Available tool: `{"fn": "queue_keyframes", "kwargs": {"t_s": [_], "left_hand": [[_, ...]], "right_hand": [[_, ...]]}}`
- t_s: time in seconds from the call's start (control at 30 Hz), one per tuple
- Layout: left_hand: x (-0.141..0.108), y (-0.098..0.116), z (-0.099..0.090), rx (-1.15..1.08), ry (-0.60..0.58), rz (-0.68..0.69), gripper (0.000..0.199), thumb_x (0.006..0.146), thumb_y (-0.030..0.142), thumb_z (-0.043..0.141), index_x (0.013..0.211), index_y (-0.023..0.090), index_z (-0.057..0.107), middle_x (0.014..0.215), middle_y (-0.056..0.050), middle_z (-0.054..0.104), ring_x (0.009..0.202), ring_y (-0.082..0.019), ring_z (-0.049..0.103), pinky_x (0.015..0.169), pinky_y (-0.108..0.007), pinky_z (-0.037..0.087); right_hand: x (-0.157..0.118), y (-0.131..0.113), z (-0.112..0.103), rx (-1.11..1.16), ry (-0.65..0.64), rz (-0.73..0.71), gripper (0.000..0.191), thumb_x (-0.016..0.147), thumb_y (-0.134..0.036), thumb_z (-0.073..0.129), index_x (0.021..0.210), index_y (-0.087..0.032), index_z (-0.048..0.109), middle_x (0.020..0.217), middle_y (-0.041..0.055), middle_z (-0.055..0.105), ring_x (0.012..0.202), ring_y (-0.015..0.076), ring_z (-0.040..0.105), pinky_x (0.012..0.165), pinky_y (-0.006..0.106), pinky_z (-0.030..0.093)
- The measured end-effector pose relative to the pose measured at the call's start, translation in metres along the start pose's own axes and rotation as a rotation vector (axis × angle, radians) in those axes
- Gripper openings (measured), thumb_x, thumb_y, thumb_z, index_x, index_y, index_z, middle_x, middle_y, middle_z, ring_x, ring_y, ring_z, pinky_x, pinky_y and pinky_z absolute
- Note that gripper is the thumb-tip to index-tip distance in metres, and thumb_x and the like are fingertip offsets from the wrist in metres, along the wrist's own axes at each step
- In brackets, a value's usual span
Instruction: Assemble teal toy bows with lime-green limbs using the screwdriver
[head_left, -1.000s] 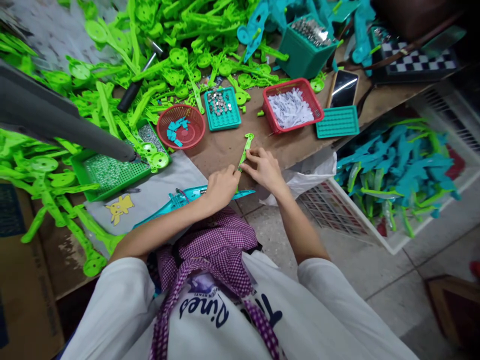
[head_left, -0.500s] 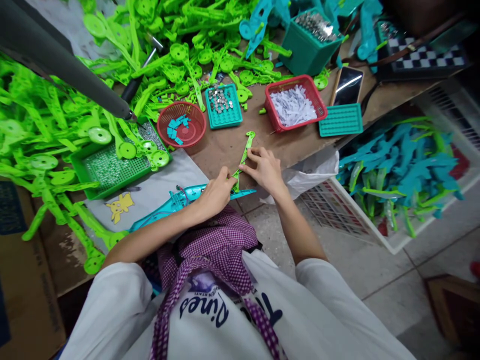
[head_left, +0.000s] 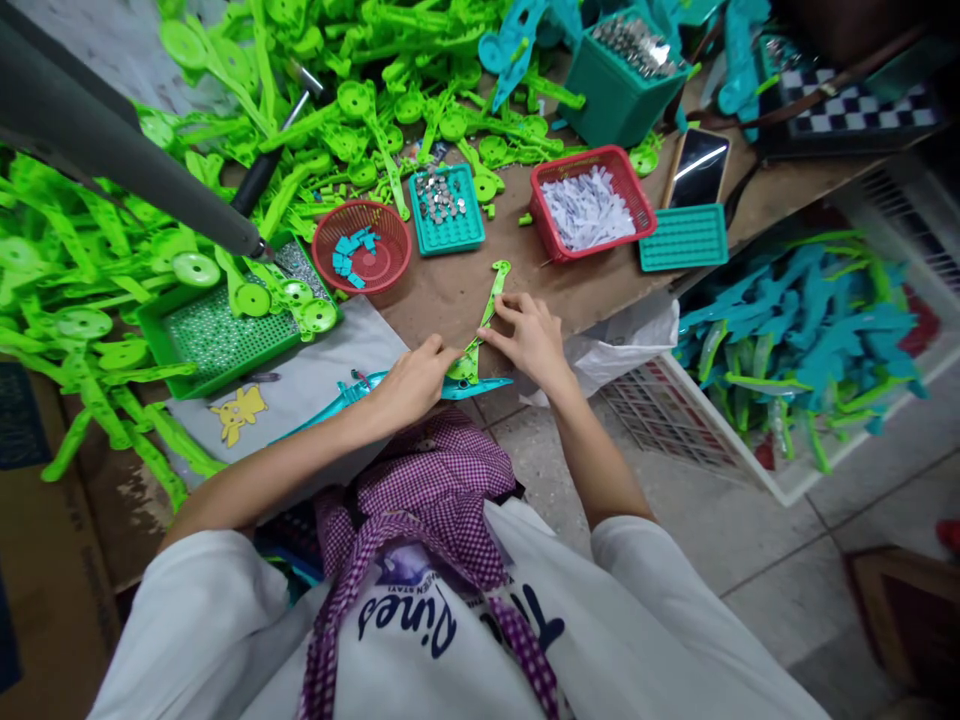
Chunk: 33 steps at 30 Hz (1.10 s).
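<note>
Between my hands a thin green plastic arm stands out from a wider green piece, over a long blue plastic piece near the table's front edge. My right hand pinches the green arm about midway. My left hand lies over the blue piece, its fingertips at the left edge of the wider green part; the hand covers the middle of the blue piece, and what its fingers grip is partly hidden. A grey cloth with a yellow cartoon figure lies under the blue piece's left part.
Red baskets and a teal tray stand behind my hands. A green tray of small metal parts is at left, below a dark tool. Green parts are heaped behind. A white crate stands at right.
My left hand has shifted slightly left along the blue piece, uncovering more of the wide green part. The dark tool at upper left has moved slightly lower. My right hand keeps its hold.
</note>
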<state>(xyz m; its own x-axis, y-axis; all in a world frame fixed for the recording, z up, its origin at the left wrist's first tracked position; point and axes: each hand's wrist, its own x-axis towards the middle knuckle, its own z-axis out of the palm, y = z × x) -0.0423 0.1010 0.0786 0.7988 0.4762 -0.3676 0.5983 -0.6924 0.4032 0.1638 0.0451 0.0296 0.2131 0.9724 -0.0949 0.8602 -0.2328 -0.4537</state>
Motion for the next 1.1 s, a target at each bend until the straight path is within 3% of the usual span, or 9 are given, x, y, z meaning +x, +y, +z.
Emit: {"fn": "queue_keyframes", "kwargs": {"t_s": [0.37, 0.53, 0.67, 0.83, 0.97, 1.1], "left_hand": [[0.009, -0.022, 0.002, 0.072, -0.055, 0.130, 0.053, 0.090, 0.001, 0.041, 0.134, 0.019, 0.063, 0.114, -0.013, 0.057, 0.081, -0.018, 0.065, 0.076, -0.032, 0.050], [0.016, -0.025, -0.003, 0.041, -0.086, 0.148, 0.052, 0.088, 0.000, 0.043, 0.128, 0.020, 0.068, 0.108, -0.012, 0.060, 0.087, -0.020, 0.065, 0.079, -0.033, 0.048], [0.016, -0.027, -0.002, 0.039, -0.073, 0.162, 0.051, 0.090, 0.001, 0.041, 0.129, 0.022, 0.068, 0.107, -0.011, 0.059, 0.087, -0.020, 0.064, 0.080, -0.032, 0.048], [0.018, -0.032, 0.003, 0.041, -0.073, 0.178, 0.054, 0.090, 0.002, 0.040, 0.133, 0.024, 0.066, 0.106, -0.010, 0.057, 0.084, -0.019, 0.063, 0.079, -0.032, 0.048], [0.018, -0.033, 0.003, 0.045, -0.078, 0.178, 0.055, 0.090, 0.003, 0.039, 0.133, 0.024, 0.065, 0.104, -0.010, 0.057, 0.085, -0.019, 0.062, 0.079, -0.031, 0.047], [0.019, -0.034, 0.001, 0.032, -0.072, 0.178, 0.057, 0.090, 0.003, 0.041, 0.136, 0.026, 0.064, 0.103, -0.009, 0.057, 0.084, -0.019, 0.062, 0.078, -0.031, 0.047]], "right_hand": [[-0.002, 0.001, 0.005, 0.016, 0.064, -0.023, 0.052, 0.097, -0.059, 0.044, 0.136, -0.029, 0.062, 0.140, 0.0135, 0.059, 0.122, 0.0394, 0.051, 0.092, 0.061, 0.044], [-0.020, -0.008, 0.012, 0.019, 0.163, -0.071, 0.045, 0.102, -0.047, 0.041, 0.138, -0.028, 0.060, 0.144, 0.0124, 0.057, 0.129, 0.0337, 0.051, 0.104, 0.057, 0.038], [-0.030, -0.010, 0.021, 0.152, 0.071, -0.314, 0.036, 0.104, -0.035, 0.038, 0.119, -0.027, 0.070, 0.123, 0.0091, 0.070, 0.118, 0.0249, 0.061, 0.109, 0.049, 0.036], [-0.014, -0.002, 0.018, 0.257, -0.059, -0.341, 0.030, 0.101, -0.039, 0.047, 0.109, -0.025, 0.073, 0.114, 0.0083, 0.068, 0.110, 0.0242, 0.060, 0.097, 0.042, 0.047], [0.003, 0.002, 0.006, 0.301, -0.200, -0.431, 0.027, 0.101, -0.035, 0.049, 0.106, -0.026, 0.073, 0.108, 0.0073, 0.067, 0.106, 0.0225, 0.060, 0.097, 0.041, 0.048], [0.008, 0.001, 0.001, 0.243, -0.235, -0.461, 0.025, 0.100, -0.031, 0.049, 0.106, -0.026, 0.073, 0.106, 0.0073, 0.066, 0.106, 0.0235, 0.060, 0.098, 0.042, 0.048]]}}
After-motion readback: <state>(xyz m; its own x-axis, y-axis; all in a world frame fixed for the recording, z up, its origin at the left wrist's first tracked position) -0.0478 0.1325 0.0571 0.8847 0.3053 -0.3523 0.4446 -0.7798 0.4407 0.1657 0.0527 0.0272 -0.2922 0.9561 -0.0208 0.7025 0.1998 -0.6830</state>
